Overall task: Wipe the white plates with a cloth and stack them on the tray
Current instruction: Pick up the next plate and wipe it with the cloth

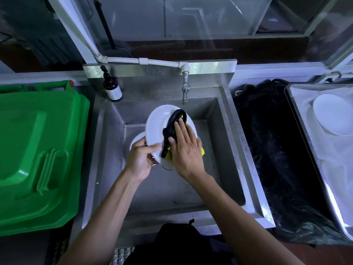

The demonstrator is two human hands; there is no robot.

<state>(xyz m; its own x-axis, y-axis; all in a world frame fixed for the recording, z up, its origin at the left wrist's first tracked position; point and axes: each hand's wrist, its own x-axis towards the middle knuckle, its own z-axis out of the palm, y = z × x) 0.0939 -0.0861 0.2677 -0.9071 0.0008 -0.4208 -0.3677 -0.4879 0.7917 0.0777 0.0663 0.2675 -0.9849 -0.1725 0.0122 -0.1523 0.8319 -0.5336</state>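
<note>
Over the steel sink I hold a white plate [158, 123] tilted toward me. My left hand [141, 159] grips its lower left rim, thumb on the face. My right hand [185, 150] presses a yellow-and-black cloth [172, 129] flat against the plate's right side, fingers mostly straight. Below the held plate, more white plates [136, 139] show in the sink, partly hidden. At the far right a metal tray [298, 119] lined with white cloth carries one white plate [333, 113].
The sink basin [219, 131] has a tap [185, 90] at the back and a brown pump bottle [111, 87] at its back left corner. A green bin lid [38, 146] lies to the left. A black mass [271, 150] fills the gap between sink and tray.
</note>
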